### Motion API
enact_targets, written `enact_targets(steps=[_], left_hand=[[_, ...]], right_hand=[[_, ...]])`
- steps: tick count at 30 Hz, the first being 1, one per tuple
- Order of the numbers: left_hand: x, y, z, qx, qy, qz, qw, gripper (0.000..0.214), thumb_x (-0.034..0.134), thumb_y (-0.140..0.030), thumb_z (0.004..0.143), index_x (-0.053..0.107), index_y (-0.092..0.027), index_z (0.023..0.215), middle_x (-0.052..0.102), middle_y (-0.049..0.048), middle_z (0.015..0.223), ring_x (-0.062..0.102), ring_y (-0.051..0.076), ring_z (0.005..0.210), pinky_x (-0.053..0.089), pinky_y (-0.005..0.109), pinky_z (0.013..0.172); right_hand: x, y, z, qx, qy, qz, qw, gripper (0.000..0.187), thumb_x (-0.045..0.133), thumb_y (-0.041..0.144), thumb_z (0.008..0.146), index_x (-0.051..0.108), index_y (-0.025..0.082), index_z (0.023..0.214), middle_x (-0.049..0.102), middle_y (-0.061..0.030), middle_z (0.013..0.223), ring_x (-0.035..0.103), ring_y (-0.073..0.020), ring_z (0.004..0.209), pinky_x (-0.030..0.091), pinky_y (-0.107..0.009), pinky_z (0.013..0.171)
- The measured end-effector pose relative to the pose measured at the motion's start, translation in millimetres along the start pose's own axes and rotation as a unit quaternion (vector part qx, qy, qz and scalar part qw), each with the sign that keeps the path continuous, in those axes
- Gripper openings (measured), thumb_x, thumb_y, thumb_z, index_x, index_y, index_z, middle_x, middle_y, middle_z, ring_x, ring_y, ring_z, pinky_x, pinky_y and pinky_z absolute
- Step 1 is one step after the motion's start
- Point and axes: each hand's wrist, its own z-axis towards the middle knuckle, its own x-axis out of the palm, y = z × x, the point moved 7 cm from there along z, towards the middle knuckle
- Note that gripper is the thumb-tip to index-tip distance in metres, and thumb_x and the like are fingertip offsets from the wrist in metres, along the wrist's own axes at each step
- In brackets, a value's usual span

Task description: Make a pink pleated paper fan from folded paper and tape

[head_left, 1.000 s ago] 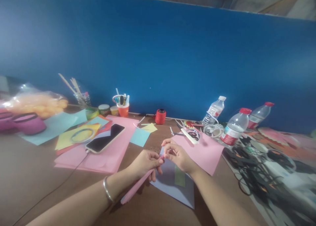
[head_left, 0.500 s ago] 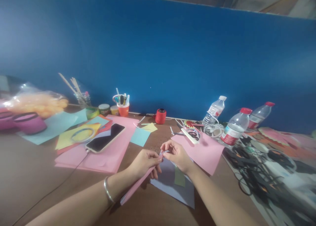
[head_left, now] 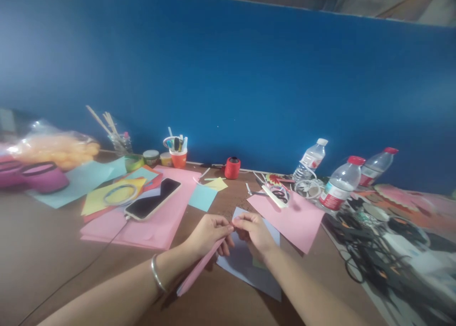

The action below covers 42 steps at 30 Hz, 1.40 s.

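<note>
My left hand (head_left: 209,232) and my right hand (head_left: 253,231) meet over the brown table, both pinching the top end of a long folded pink paper strip (head_left: 198,272). The strip slants down and left under my left wrist, which wears a thin metal bangle (head_left: 155,273). Beneath my hands lies a pale lilac sheet (head_left: 247,273), partly hidden by my right forearm. A larger pink sheet (head_left: 298,220) lies just right of my right hand.
A phone (head_left: 153,199) on a cable rests on a stack of pink paper (head_left: 149,225) at left. Coloured sheets, an orange pen cup (head_left: 178,158), a red spool (head_left: 232,168), scissors (head_left: 278,193), three water bottles (head_left: 339,183) and tangled cables (head_left: 370,250) surround the spot. A blue wall stands behind.
My right hand has dropped and drawn closer to my left, its fingers closing onto the strip's tip. It now covers the green patch on the lilac sheet.
</note>
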Motion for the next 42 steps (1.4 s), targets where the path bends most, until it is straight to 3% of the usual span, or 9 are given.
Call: enact_targets(steps=[6, 10, 16, 22, 27, 32, 37, 42], left_hand=[[-2.7, 3.1, 1.3, -0.006, -0.004, -0.020, 1.000, 0.028, 0.057, -0.039, 0.074, 0.054, -0.013, 0.066, 0.063, 0.0027, 0.054, 0.056, 0.010, 0.037, 0.040, 0.018, 0.035], [-2.7, 3.4, 0.8, -0.016, -0.015, -0.016, 1.000, 0.027, 0.058, -0.038, 0.074, 0.055, -0.012, 0.067, 0.063, 0.0029, 0.055, 0.057, 0.011, 0.039, 0.040, 0.018, 0.035], [1.3, 10.2, 4.6, -0.040, 0.023, -0.038, 0.998, 0.035, 0.062, -0.044, 0.070, 0.060, -0.010, 0.080, 0.068, 0.0076, 0.072, 0.063, 0.014, 0.049, 0.046, 0.022, 0.043], [-3.5, 12.0, 5.7, -0.043, 0.008, -0.016, 0.999, 0.032, 0.067, -0.039, 0.065, 0.064, -0.011, 0.081, 0.070, 0.0098, 0.081, 0.064, 0.014, 0.053, 0.048, 0.022, 0.047], [-7.5, 9.2, 3.9, -0.049, -0.023, 0.004, 0.999, 0.029, 0.067, -0.038, 0.065, 0.066, -0.010, 0.073, 0.069, 0.0087, 0.073, 0.062, 0.012, 0.052, 0.045, 0.019, 0.045], [-23.6, 11.5, 8.8, -0.028, -0.087, -0.035, 0.995, 0.028, 0.070, -0.036, 0.063, 0.063, -0.010, 0.068, 0.067, 0.0083, 0.068, 0.062, 0.013, 0.053, 0.042, 0.019, 0.043], [-36.4, 11.8, 11.3, -0.006, -0.137, -0.052, 0.989, 0.027, 0.068, -0.035, 0.068, 0.064, -0.012, 0.081, 0.068, 0.0080, 0.071, 0.061, 0.011, 0.056, 0.044, 0.019, 0.049], [-33.6, 4.8, 8.5, 0.007, -0.145, -0.090, 0.985, 0.022, 0.066, -0.027, 0.072, 0.063, -0.012, 0.087, 0.070, 0.0110, 0.079, 0.063, 0.012, 0.061, 0.048, 0.020, 0.056]], right_hand=[[-0.2, 3.9, -0.9, -0.007, 0.016, -0.010, 1.000, 0.033, 0.057, 0.042, 0.073, 0.061, 0.012, 0.059, 0.042, 0.0038, 0.046, 0.030, -0.0050, 0.040, 0.015, -0.021, 0.040], [-1.2, 10.0, 0.2, -0.041, 0.033, -0.093, 0.994, 0.023, 0.066, 0.035, 0.066, 0.062, 0.013, 0.064, 0.047, 0.0041, 0.048, 0.032, -0.0041, 0.040, 0.018, -0.020, 0.040], [-26.1, 11.8, 10.4, -0.040, -0.049, -0.015, 0.998, 0.020, 0.067, 0.030, 0.063, 0.057, 0.013, 0.056, 0.039, 0.0070, 0.042, 0.028, -0.0032, 0.037, 0.016, -0.019, 0.039], [-42.2, 12.6, 16.0, -0.051, -0.098, 0.020, 0.994, 0.022, 0.070, 0.032, 0.057, 0.059, 0.012, 0.055, 0.044, 0.0048, 0.042, 0.030, -0.0036, 0.036, 0.015, -0.019, 0.036], [-64.3, 21.8, 20.6, -0.077, -0.164, 0.048, 0.982, 0.020, 0.071, 0.030, 0.053, 0.058, 0.014, 0.054, 0.045, 0.0051, 0.040, 0.031, -0.0039, 0.033, 0.017, -0.019, 0.034], [-88.4, 30.7, 25.3, -0.109, -0.222, 0.080, 0.966, 0.019, 0.071, 0.027, 0.050, 0.057, 0.016, 0.055, 0.044, 0.0070, 0.039, 0.031, -0.0038, 0.033, 0.020, -0.019, 0.033], [-95.8, 30.5, 26.4, -0.136, -0.238, 0.085, 0.958, 0.019, 0.071, 0.028, 0.051, 0.056, 0.017, 0.056, 0.045, 0.0068, 0.041, 0.035, -0.0049, 0.035, 0.023, -0.019, 0.034], [-97.2, 31.9, 27.4, -0.150, -0.228, 0.049, 0.961, 0.019, 0.068, 0.030, 0.056, 0.055, 0.017, 0.055, 0.045, 0.0060, 0.043, 0.034, -0.0049, 0.035, 0.022, -0.021, 0.035]])
